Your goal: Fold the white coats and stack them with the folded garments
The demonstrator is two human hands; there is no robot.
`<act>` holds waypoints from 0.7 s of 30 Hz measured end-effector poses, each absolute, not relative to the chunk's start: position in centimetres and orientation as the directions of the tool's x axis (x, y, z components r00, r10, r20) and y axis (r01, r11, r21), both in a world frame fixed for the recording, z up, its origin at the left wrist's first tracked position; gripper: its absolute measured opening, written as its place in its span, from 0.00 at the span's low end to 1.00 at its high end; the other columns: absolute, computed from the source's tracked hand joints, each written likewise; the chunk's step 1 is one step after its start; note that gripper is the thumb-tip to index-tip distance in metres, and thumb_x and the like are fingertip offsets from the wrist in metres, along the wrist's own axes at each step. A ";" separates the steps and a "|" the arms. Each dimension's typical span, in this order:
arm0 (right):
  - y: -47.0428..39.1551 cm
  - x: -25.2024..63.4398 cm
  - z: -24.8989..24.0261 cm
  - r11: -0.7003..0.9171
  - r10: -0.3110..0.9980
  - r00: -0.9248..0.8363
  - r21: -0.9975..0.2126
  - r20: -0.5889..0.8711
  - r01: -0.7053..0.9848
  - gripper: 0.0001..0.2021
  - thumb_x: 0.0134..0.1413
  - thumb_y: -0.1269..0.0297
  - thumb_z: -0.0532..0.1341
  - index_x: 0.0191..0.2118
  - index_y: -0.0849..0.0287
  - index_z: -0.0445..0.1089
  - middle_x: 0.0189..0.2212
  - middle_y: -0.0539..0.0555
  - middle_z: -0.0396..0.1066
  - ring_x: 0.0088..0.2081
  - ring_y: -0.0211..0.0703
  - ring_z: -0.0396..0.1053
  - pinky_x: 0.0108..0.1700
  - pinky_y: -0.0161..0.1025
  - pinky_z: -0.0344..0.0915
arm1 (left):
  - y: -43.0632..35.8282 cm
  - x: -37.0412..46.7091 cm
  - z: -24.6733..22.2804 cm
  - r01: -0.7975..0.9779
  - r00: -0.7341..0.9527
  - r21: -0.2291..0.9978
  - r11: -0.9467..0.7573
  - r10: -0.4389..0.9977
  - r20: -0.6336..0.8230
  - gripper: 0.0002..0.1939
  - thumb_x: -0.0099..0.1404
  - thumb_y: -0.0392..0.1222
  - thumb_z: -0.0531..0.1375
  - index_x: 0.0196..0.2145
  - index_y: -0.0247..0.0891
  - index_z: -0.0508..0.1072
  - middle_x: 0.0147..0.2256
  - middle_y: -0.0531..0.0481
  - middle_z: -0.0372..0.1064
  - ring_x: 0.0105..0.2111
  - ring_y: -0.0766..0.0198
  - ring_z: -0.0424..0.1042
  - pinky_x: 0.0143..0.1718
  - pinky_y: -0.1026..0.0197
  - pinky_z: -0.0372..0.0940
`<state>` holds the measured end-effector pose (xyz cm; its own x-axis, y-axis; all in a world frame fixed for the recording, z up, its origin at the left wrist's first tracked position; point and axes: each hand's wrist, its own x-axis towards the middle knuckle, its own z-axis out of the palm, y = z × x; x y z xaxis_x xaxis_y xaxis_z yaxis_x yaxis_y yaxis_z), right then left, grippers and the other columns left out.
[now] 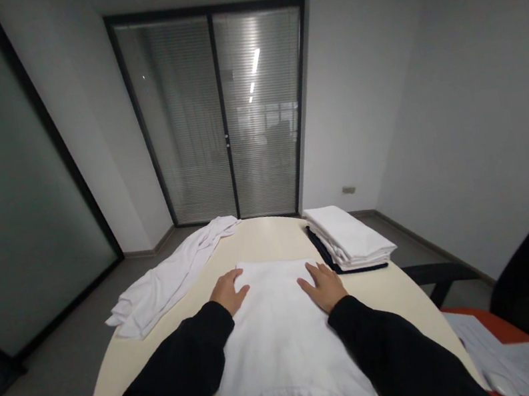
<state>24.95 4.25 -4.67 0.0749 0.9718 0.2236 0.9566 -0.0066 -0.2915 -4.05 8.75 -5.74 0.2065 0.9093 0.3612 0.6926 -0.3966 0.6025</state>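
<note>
Sleeves partly hide the white cloth's (285, 336) edges, apparently.

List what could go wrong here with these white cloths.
The loose white cloth lies along the edge of the table, so a bump might send it sliding off. The folded stack sits at the opposite edge, near the right hand, and could be nudged over. Pressing the middle cloth might set creases in its rumpled near end.
</note>
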 end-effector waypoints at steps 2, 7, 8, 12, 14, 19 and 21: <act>4.3 25.1 -4.7 0.010 0.971 0.067 -0.320 0.228 0.947 0.30 0.57 0.46 0.52 0.60 0.60 0.60 0.59 0.63 0.60 0.63 0.56 0.52 0.60 0.53 0.49 | 9.1 -4.2 -5.4 0.542 0.116 0.786 -0.298 0.952 0.282 0.25 0.55 0.36 0.63 0.52 0.36 0.65 0.49 0.41 0.70 0.48 0.55 0.70 0.52 0.51 0.65; 4.3 25.3 -4.8 0.040 0.969 0.053 -0.366 0.242 0.930 0.30 0.55 0.46 0.54 0.59 0.58 0.61 0.58 0.59 0.63 0.62 0.55 0.54 0.61 0.52 0.50 | 9.4 -5.1 -4.7 0.195 0.082 0.981 0.005 0.996 -0.022 0.40 0.53 0.41 0.69 0.59 0.37 0.57 0.47 0.37 0.71 0.41 0.53 0.75 0.43 0.48 0.70; 4.3 25.3 -4.7 0.030 0.969 0.062 -0.364 0.239 0.931 0.30 0.55 0.46 0.54 0.59 0.59 0.61 0.58 0.59 0.63 0.62 0.56 0.53 0.61 0.52 0.49 | 9.3 -5.2 -4.6 0.145 0.103 0.989 0.037 0.993 -0.052 0.42 0.51 0.42 0.70 0.59 0.36 0.57 0.46 0.36 0.71 0.41 0.52 0.75 0.43 0.48 0.70; 4.2 25.1 -4.7 -0.001 0.972 0.091 -0.381 0.218 0.924 0.32 0.56 0.49 0.53 0.62 0.62 0.56 0.61 0.60 0.59 0.64 0.60 0.48 0.62 0.56 0.47 | 8.9 -4.9 -4.3 0.004 0.222 0.999 -0.038 0.974 0.036 0.43 0.44 0.45 0.72 0.55 0.29 0.62 0.49 0.33 0.69 0.49 0.48 0.71 0.52 0.47 0.64; 4.3 25.1 -4.8 0.016 0.971 0.088 -0.431 0.221 0.902 0.34 0.56 0.50 0.54 0.64 0.64 0.52 0.62 0.61 0.57 0.65 0.59 0.48 0.63 0.58 0.45 | 8.6 -4.4 -4.4 -0.036 0.259 0.994 -0.100 0.960 0.106 0.42 0.44 0.44 0.71 0.55 0.29 0.63 0.52 0.34 0.67 0.52 0.47 0.68 0.54 0.48 0.62; 4.9 25.7 -5.9 0.098 0.956 0.101 -0.627 0.275 0.773 0.33 0.53 0.54 0.57 0.63 0.63 0.54 0.61 0.63 0.58 0.62 0.57 0.54 0.64 0.59 0.43 | 8.3 -3.5 -4.8 -0.227 0.218 0.974 0.020 0.976 0.031 0.46 0.44 0.33 0.67 0.61 0.34 0.57 0.53 0.36 0.67 0.51 0.48 0.68 0.51 0.51 0.64; 5.4 26.2 -6.3 0.171 0.946 0.106 -0.749 0.307 0.641 0.33 0.50 0.55 0.59 0.61 0.62 0.56 0.59 0.62 0.60 0.61 0.54 0.57 0.64 0.55 0.47 | 8.2 -3.3 -4.8 -0.313 0.192 0.948 0.052 0.981 0.010 0.45 0.44 0.31 0.65 0.61 0.34 0.57 0.52 0.38 0.68 0.49 0.48 0.70 0.50 0.52 0.65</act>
<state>26.20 5.41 -6.27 0.1059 0.9458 0.3071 0.6406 0.1713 -0.7485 -3.28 8.22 -4.77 0.1921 0.9813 0.0095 -0.3132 0.0521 0.9482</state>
